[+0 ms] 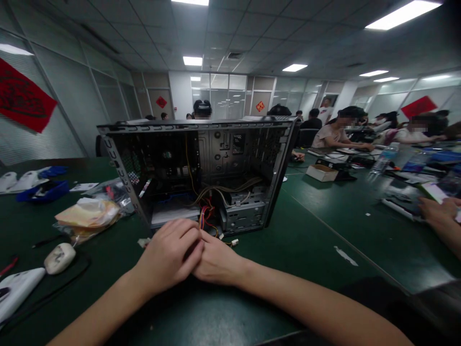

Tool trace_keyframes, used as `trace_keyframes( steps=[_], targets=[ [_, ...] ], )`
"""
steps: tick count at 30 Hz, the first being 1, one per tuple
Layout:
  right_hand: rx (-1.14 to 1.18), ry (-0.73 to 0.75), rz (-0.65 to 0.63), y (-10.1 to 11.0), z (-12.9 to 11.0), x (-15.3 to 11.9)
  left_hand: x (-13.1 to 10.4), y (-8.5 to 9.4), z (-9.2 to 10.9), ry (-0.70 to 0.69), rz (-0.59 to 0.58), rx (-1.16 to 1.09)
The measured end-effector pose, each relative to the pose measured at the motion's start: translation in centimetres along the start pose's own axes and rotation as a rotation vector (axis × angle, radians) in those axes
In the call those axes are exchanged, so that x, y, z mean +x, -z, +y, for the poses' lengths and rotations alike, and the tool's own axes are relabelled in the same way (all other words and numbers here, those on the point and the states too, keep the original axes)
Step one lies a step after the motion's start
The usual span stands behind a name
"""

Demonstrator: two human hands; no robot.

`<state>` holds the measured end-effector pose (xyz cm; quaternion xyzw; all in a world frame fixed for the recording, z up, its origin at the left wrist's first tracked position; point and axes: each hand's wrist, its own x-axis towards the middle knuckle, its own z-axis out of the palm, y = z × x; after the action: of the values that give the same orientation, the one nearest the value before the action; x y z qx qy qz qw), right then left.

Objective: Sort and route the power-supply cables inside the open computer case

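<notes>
- The PC case is mid-frame, standing on the green table, just past both hands. Go up the frame from the hands to get to it.
- Its long side runs L to R across the frame; its open side faces the person.
- The L hand & R hand touch, near the case's bottom edge — about as close to it as each other.
- L hand: fingers bent over the R hand's finger ends. R hand: curled in, tips hidden. Can't tell if either one pinches something.
- Red, yellow & dark wires hang right above where the hands meet. A small white plug lies just above the R wrist, so the R hand is nearer to it.
- Case look: black & gray, dark inside, w/ tan cables and a shiny metal box at its lower right.
</notes>
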<state>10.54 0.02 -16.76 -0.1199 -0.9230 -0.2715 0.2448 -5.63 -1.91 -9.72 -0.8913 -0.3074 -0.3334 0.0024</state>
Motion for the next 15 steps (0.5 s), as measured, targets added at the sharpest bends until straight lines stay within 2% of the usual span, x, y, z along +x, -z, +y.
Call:
trace_keyframes(
  steps=[3,5,6,9,12,13,15],
  targets=[
    [0.068,-0.044,-0.097,-0.6,0.1,0.2,-0.6,0.7,-0.1,0.188,-0.191,-0.005],
    [0.122,-0.055,-0.092,-0.5,0.3,-0.6,-1.3,0.3,-0.3,0.202,-0.327,-0.171],
    [0.153,-0.068,-0.059,-0.2,0.5,-1.1,-1.6,-0.1,-0.5,0.204,-0.345,-0.283],
    [0.327,-0.152,0.093,0.8,1.2,-2.2,-1.9,-1.6,-1.0,0.337,-0.188,-0.647],
    [0.574,-0.398,0.232,1.4,1.7,-2.6,-1.7,-3.3,-1.1,0.570,0.023,-1.106],
    [0.636,-0.516,0.282,1.3,1.7,-2.7,-1.6,-3.9,-1.0,0.592,0.074,-1.216],
    [0.706,-0.705,0.376,1.0,1.3,-2.8,-1.6,-4.9,-0.7,0.515,0.139,-1.250]
  ],
)
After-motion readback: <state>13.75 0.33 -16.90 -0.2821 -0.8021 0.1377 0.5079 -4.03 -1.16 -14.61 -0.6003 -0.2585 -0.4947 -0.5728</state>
